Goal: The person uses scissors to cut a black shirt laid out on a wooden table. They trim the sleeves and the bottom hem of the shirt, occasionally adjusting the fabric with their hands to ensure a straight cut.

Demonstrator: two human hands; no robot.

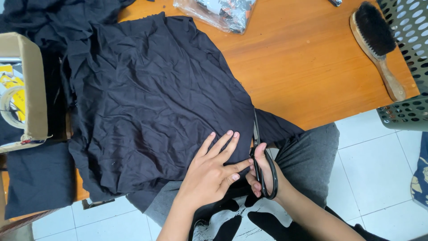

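Observation:
A large piece of wrinkled black fabric (156, 89) lies spread over the orange wooden table (303, 67). My left hand (214, 167) rests flat on the fabric's near edge, fingers spread. My right hand (263, 176) grips black-handled scissors (261, 151), whose blades point away from me along the fabric's right edge, at a cut. A strip of black fabric (278, 127) hangs off the table edge to the right of the blades, over my grey-trousered knee.
A wooden brush with black bristles (376, 40) lies at the table's right. A grey perforated basket (410, 58) stands beside it. A clear plastic bag (223, 13) sits at the far edge. An open cardboard box (26, 89) is at the left, with more black cloth (38, 178) below.

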